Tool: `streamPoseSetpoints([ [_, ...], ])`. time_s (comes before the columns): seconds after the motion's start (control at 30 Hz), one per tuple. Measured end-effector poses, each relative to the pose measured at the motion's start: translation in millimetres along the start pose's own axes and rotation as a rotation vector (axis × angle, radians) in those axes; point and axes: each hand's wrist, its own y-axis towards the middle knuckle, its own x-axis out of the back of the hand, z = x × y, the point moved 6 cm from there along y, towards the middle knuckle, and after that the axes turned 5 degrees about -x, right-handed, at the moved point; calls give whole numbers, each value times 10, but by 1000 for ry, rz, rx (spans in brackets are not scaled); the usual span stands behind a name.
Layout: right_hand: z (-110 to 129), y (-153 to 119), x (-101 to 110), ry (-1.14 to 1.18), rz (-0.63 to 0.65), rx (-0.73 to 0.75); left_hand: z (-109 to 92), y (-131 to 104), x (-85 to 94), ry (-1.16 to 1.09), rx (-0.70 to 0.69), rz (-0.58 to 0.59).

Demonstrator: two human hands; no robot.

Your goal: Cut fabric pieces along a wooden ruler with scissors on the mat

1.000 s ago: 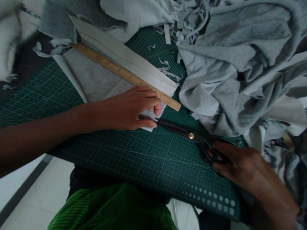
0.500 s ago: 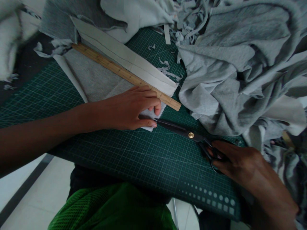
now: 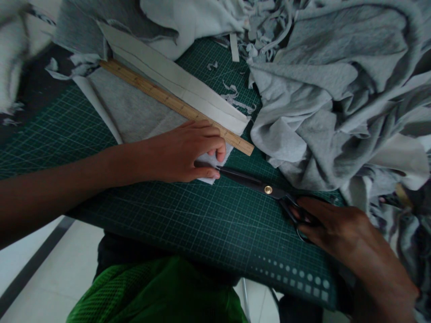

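Note:
My left hand (image 3: 188,152) rests on a piece of grey fabric (image 3: 134,110), fingers bent and thumb held apart from them. Its fingertips reach the lower edge of a wooden ruler (image 3: 168,101) that lies slantwise over the cloth. Beyond the ruler runs a pale strip of fabric (image 3: 202,101) with a dark line along it. My right hand (image 3: 340,229) is closed around the handles of black scissors (image 3: 249,180). Their blades look almost together, and the tips meet the fabric's edge beside my left thumb. Part of the fabric is hidden under my left hand.
A green gridded cutting mat (image 3: 202,215) lies under everything. Crumpled grey fabric (image 3: 313,103) is heaped at right, with more grey cloth (image 3: 81,27) at the back left. Thin scraps (image 3: 235,96) lie near the pale strip. The mat's front edge is close to my body.

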Motion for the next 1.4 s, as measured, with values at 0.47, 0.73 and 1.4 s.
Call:
streamPoseSetpoints([
  [0.47,41,37,42,-42,-59,30,3,2,-7,7,13,10],
  [0.73,-39,-38,35,22,-26,-22,-1,-2,1,-1,13,-3],
  [1.4,-134,82,76,9,-8,29,20,-6,7,-40,-33,41],
])
